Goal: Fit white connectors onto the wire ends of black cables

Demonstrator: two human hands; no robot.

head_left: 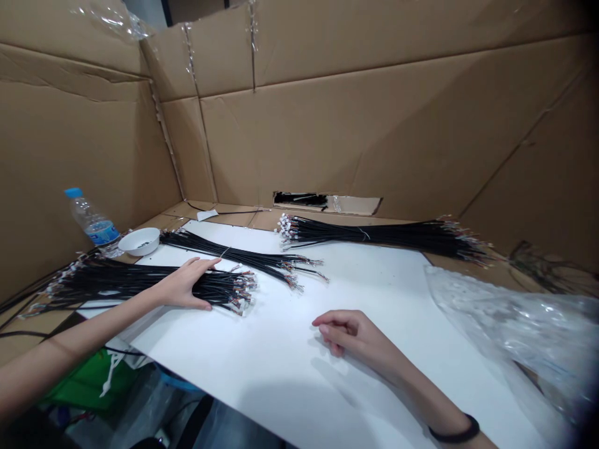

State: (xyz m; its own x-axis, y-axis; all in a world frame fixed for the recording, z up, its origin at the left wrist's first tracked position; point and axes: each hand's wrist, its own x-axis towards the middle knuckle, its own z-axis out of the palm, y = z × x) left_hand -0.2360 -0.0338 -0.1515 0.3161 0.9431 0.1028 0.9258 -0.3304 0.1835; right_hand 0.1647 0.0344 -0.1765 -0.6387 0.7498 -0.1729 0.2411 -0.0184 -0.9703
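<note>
My left hand (pixel 189 284) lies over the near-left bundle of black cables (pixel 135 277), thumb and fingers spread apart across it. White connectors and bare coloured wire ends show at that bundle's right end. Just behind it is a second, thinner bundle of black cables (pixel 243 254), tied round the middle. My right hand (pixel 344 330) hovers over the white board (pixel 281 362), its fingers curled and thumb near the fingertips. Whether anything small sits in those fingers I cannot make out. A third tied cable bundle (pixel 374 234) lies at the back right, white connectors at its left end.
A water bottle (pixel 93 218) with a blue cap and a small white bowl (pixel 140 241) stand at the left. Clear plastic bags (pixel 510 324) lie on the right. Cardboard walls (pixel 327 125) enclose the back and sides. A green container (pixel 88 380) is below the board's left edge.
</note>
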